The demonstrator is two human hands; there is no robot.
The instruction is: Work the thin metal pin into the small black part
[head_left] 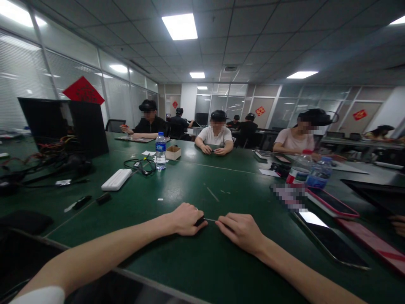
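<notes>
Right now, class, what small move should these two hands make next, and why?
Perhaps steady the left hand and ease the right hand slightly away: the left grips a small dark object, a thin pale piece bridges the gap between the hands, and a gentle pull might show whether the two part.

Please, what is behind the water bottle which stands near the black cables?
Behind the bottle and to its right sits a small open box. Farther back is a person in black. What lies directly behind the label is covered, so I cannot tell.
</notes>
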